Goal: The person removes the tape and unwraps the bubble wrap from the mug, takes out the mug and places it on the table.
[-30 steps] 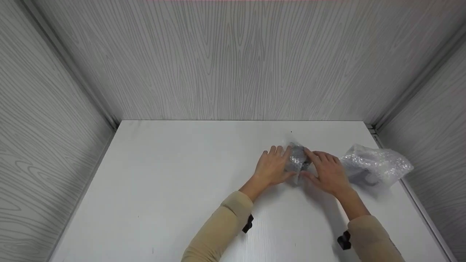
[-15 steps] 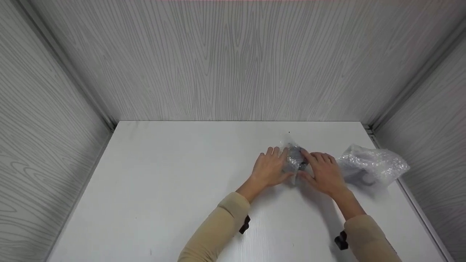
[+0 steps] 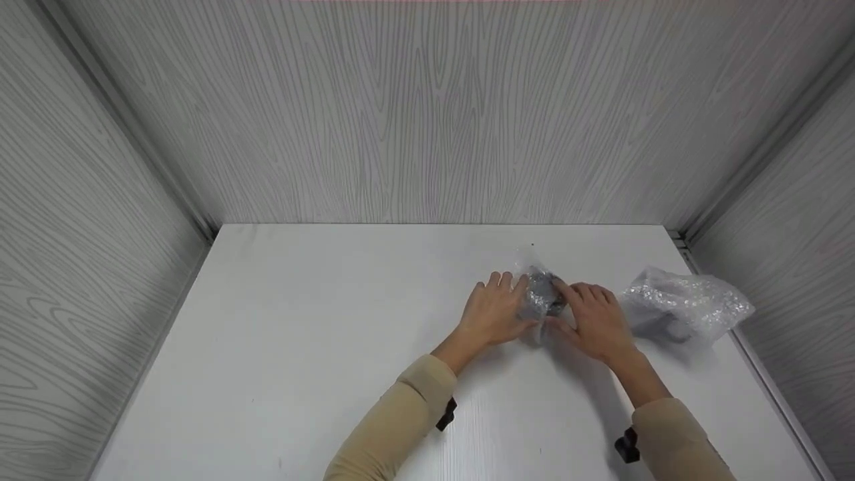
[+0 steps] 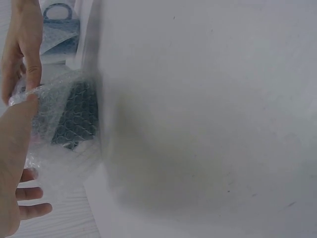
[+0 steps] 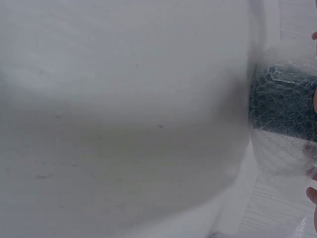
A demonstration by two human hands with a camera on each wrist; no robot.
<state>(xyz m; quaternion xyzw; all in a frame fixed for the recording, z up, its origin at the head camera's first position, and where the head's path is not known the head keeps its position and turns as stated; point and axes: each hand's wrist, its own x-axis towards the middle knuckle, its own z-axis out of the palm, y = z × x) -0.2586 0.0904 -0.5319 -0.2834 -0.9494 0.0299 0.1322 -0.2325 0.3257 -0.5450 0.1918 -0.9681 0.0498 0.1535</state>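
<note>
Clear, dimpled bubble wrap (image 5: 285,153) sheathes a dark, blocky packet (image 3: 542,295) at the white table's (image 3: 320,321) two o'clock; left hand (image 3: 491,310) and right hand (image 3: 596,324) pinch its sides between thumb and forefinger. A crinkled bundle (image 3: 701,300) lies at its three o'clock. Everything sits nearly as half a second ago.

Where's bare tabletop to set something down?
Widest: the white tabletop between left wall and left sleeve. Smaller: between left sleeve and right sleeve. Crowded: right of center, left grip and right grip on a bubble-wrapped packet, a second packet to the right.
</note>
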